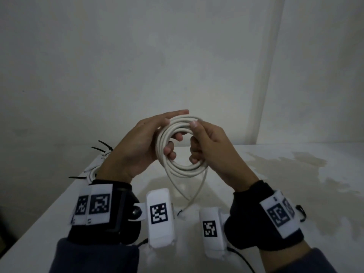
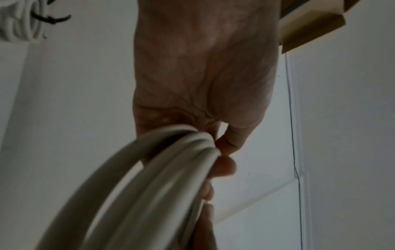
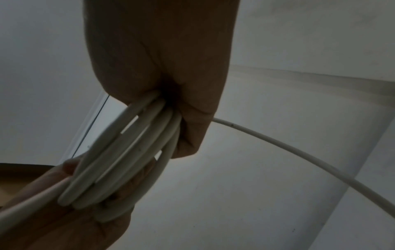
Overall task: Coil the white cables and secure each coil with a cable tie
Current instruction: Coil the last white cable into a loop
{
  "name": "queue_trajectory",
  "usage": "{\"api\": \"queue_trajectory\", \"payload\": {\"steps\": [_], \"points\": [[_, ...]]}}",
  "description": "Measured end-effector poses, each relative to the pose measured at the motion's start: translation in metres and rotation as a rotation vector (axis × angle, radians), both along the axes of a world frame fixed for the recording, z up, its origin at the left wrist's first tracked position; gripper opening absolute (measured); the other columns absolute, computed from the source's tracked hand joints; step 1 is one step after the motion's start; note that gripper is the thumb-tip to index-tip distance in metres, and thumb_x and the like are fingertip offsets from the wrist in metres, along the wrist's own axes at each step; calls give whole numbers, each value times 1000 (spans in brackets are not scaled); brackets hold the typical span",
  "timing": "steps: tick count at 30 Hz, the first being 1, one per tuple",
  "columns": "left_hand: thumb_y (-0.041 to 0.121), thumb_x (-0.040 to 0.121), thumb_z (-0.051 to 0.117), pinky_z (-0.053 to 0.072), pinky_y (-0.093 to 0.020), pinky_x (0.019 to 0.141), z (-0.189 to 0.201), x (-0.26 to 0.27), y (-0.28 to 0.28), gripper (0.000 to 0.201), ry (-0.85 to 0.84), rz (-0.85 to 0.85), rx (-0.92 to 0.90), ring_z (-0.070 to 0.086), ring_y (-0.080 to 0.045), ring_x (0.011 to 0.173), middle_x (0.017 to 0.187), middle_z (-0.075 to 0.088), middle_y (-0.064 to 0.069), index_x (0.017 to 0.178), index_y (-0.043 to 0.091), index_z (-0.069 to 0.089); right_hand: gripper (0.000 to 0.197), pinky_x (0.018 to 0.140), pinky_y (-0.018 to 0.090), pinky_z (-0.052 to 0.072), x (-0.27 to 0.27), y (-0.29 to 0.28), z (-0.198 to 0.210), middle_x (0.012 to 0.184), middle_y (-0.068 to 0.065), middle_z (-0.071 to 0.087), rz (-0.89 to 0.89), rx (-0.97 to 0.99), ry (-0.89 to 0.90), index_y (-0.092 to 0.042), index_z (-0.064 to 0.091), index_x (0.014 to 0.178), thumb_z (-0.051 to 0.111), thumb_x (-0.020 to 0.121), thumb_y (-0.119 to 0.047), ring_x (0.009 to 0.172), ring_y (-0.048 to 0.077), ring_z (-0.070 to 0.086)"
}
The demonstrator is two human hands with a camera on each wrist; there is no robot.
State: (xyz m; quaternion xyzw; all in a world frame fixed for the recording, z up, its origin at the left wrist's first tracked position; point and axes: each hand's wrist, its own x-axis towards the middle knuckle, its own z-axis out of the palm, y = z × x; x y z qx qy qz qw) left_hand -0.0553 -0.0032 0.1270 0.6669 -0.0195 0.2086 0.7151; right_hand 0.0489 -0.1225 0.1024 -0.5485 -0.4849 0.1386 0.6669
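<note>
Both hands grip the white cable coil (image 1: 182, 146) between them, left hand (image 1: 137, 148) and right hand (image 1: 214, 150) on opposite sides.

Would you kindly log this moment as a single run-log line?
stage: coiling | left hand: grips coil | right hand: grips coil | loose end: hanging | tie: not yet on
</note>
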Motion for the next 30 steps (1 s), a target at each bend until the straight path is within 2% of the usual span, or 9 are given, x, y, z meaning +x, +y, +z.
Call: {"api": "queue_trajectory", "payload": {"steps": [4, 9, 12, 15, 18, 20, 24, 27, 30], "points": [[21, 87, 39, 43, -19, 45, 2, 3, -2, 40, 3, -124, -182, 39, -8, 37, 62, 50, -1, 120, 16, 62, 26, 49, 29, 39, 0, -2, 3, 46, -11, 41, -59, 20, -91, -20, 60, 94, 36, 104, -24, 42, 6, 39], [23, 98, 33, 35, -17, 39, 3, 5, -7, 37, 20, -94, -186, 33, -5, 35, 56, 42, 2, 122, 14, 60, 26, 51, 34, 43, 1, -3, 3, 47, -10, 43, -124, 11, -172, -27, 59, 90, 37, 103, -25, 43, 7, 42], [20, 97, 33, 23, -15, 36, 4, 9, -15, 37, 33, 115, -70, 24, -4, 34, 50, 33, 5, 112, 14, 67, 26, 52, 34, 44, 2, -1, 2, 46, -11, 46, -137, -30, -188, -25, 59, 90, 37, 103, -27, 43, 6, 44], [18, 97, 37, 19, -18, 40, 6, 12, -24, 36, -11, 335, 84, 22, -6, 39, 47, 32, 7, 103, 15, 72, 27, 54, 28, 46, 4, -3, 5, 51, -8, 55, -193, -62, -278, -19, 64, 94, 41, 102, -29, 48, 7, 53], [17, 97, 41, 21, -16, 39, 8, 7, -23, 33, -54, 491, 283, 29, -3, 37, 41, 37, 13, 96, 16, 75, 29, 54, 13, 39, 11, -11, 8, 57, -11, 61, -483, -59, -517, -24, 66, 74, 55, 93, -43, 55, 1, 56], [14, 97, 43, 22, -14, 38, 10, 2, -19, 32, -97, 525, 409, 32, -3, 34, 39, 39, 13, 93, 14, 74, 24, 57, 9, 39, 16, -18, 12, 64, -14, 63, -608, 25, -480, -25, 66, 75, 63, 86, -46, 60, -2, 57], [4, 98, 42, 24, -11, 37, 14, -3, -19, 31, -187, 472, 537, 31, -2, 33, 37, 42, 12, 91, 8, 71, 20, 82, 22, 47, 19, -24, 16, 94, -11, 68, -325, -78, -430, -27, 69, 106, 57, 93, -36, 91, 1, 63], [4, 98, 41, 24, -10, 36, 15, -4, -20, 30, -178, 439, 513, 32, -2, 32, 36, 41, 13, 93, 7, 70, 13, 76, 15, 46, 17, -23, 17, 85, -8, 71, -206, 10, -393, -17, 72, 91, 61, 93, -22, 81, 0, 64], [15, 98, 47, 25, -12, 37, 12, -3, -15, 27, -156, 462, 499, 32, -3, 35, 38, 38, 12, 91, 11, 73, 7, 71, 11, 45, 17, -25, 19, 77, -9, 70, -278, 149, -361, -18, 72, 83, 67, 88, -15, 73, -2, 62]]}}
